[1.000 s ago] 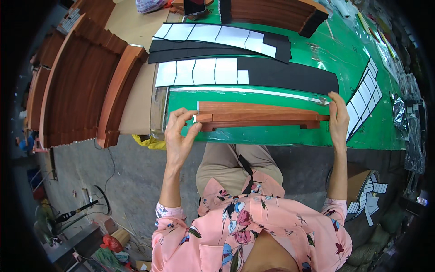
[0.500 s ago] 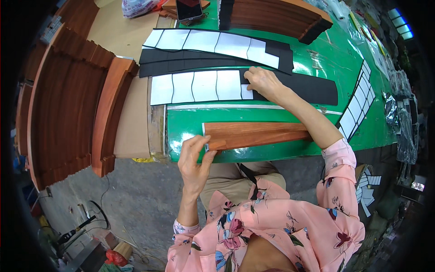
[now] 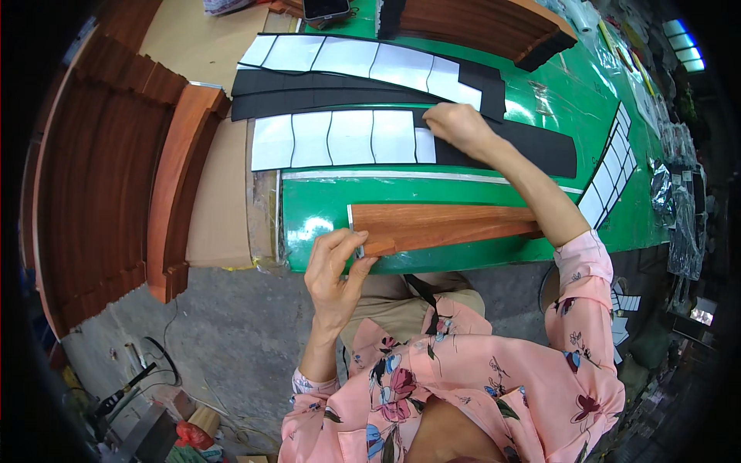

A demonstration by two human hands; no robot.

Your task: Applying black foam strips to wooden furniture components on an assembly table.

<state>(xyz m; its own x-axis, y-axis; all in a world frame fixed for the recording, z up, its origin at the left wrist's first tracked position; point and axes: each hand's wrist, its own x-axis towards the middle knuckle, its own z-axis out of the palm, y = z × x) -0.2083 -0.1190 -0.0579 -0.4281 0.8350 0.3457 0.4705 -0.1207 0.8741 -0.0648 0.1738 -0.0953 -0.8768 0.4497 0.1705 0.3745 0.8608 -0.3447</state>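
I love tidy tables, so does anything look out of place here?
Yes: one white-squared strip slants steeply toward the right of the green table, while the long strip by the right hand runs across it. Small white pieces lie off the table, like scraps.

No readable lettering or numbers.

The wooden piece (image 3: 448, 226) is long and reddish-brown, with a pale edge at its left end; it extends sideways near the front edge of the green table (image 3: 309, 204). Beyond it, and apart from it, a black strip (image 3: 540, 147) lies flat. White patches (image 3: 351, 137) cover its left part.
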